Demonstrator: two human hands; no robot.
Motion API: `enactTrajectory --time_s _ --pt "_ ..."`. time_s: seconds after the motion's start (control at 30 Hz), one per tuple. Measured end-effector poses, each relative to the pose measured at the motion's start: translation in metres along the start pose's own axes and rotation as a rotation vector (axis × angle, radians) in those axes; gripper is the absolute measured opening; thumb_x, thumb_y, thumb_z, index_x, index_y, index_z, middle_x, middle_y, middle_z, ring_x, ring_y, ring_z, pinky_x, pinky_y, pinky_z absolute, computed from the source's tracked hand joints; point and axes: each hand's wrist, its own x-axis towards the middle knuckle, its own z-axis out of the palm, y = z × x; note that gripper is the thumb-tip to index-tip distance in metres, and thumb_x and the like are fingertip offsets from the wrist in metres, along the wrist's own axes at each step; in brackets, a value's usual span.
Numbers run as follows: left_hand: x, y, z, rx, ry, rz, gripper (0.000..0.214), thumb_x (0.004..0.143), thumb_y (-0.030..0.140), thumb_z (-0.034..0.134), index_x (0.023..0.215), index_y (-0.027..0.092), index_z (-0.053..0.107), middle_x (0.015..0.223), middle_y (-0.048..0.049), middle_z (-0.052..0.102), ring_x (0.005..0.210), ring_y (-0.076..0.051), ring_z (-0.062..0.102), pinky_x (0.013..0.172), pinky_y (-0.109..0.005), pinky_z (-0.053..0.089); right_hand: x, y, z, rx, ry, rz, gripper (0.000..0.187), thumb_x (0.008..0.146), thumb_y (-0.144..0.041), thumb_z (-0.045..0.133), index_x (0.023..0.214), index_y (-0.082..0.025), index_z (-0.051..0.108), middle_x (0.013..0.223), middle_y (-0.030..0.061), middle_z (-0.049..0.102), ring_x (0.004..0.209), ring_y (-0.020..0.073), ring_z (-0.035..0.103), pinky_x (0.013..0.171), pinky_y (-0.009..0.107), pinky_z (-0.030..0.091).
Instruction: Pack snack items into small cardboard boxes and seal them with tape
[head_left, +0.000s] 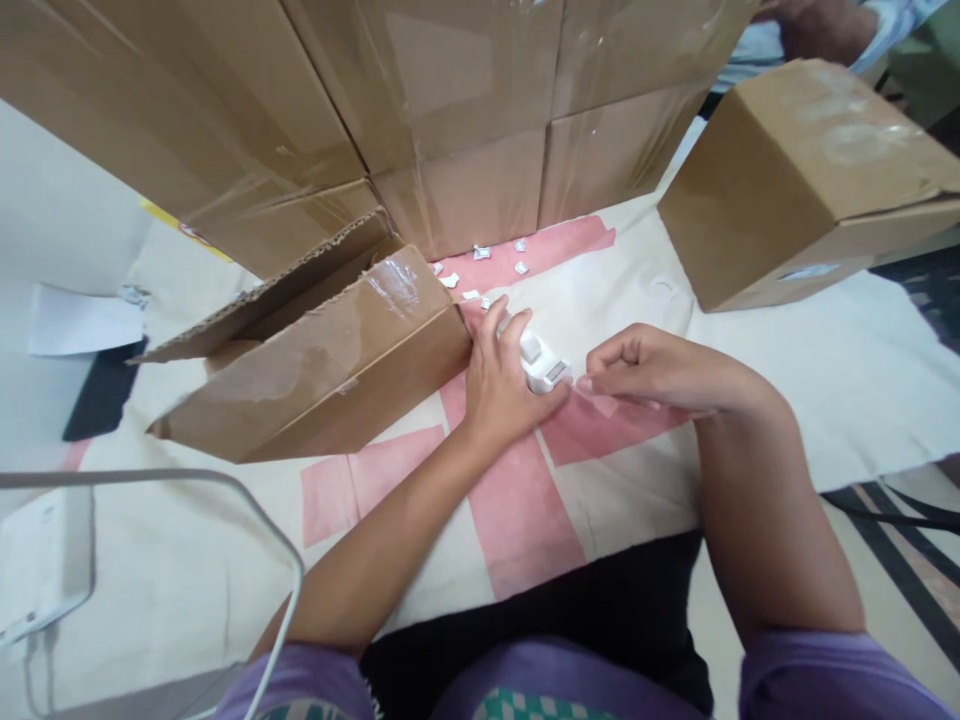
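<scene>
White device (555,362): lies on the cloth (622,515) in front of the person, between the 2 hands; it has a raised block on top and a small grey rectangle at its near end.
Left hand (504,385): half curled around the white device, fingers reaching past its far end, thumb against its near end; it has hold of it.
Right hand (645,368): fingers folded in, thumb tip close to the index finger, just beside the near end of the white device; I cannot tell whether anything thin is between the fingertips.
Pink strips (517,510): flat on the cloth, running beneath and around the hands.
White scraps (481,252): several small pieces, scattered beyond the left hand, most of them on pink.
Carton with raised flap (360,370): just left of the left hand, set at a slant, its top gaping.
Stacked cartons (465,85): a brown wall along the far side, with clear tape across them.
Right carton (772,190): stands apart, beyond the right hand, tape shining on its top.
Far left: a white sheet of paper (86,322) beside a dark flat object (105,390).
Near left: a white cable (247,500) arches past a white box-shaped unit (49,560).
Top right corner: another person's arm (829,28), partly cut off, behind the right carton.
Sleeves (832,670): purple, on both of the person's arms.
</scene>
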Motion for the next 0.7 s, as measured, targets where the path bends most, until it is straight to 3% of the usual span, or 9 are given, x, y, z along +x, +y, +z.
enactTrajectory --time_s 0.4,0.7 --pt "0.001 0.002 0.0 0.004 0.012 0.008 0.083 0.084 0.061 0.071 0.145 0.019 0.032 0.154 -0.0234 0.032 0.143 -0.037 0.042 0.114 -0.051 0.041 0.002 0.005 -0.001 -0.163 -0.124 0.064 0.039 0.083 -0.035 0.066 0.057 -0.019 0.042 0.052 -0.0045 0.033 0.049 0.0078 0.026 0.047 0.026 0.017" --pt "0.001 0.0 0.001 0.005 0.004 -0.001 0.087 0.082 0.065 0.071 0.145 0.02 0.031 0.154 -0.0227 0.033 0.142 -0.038 0.042 0.113 -0.053 0.041 0.002 0.008 -0.008 -0.158 -0.143 0.069 0.044 0.085 -0.055 0.071 0.062 -0.019 0.061 0.046 -0.0038 0.042 0.043 0.0082 0.031 0.044 0.026 0.017"
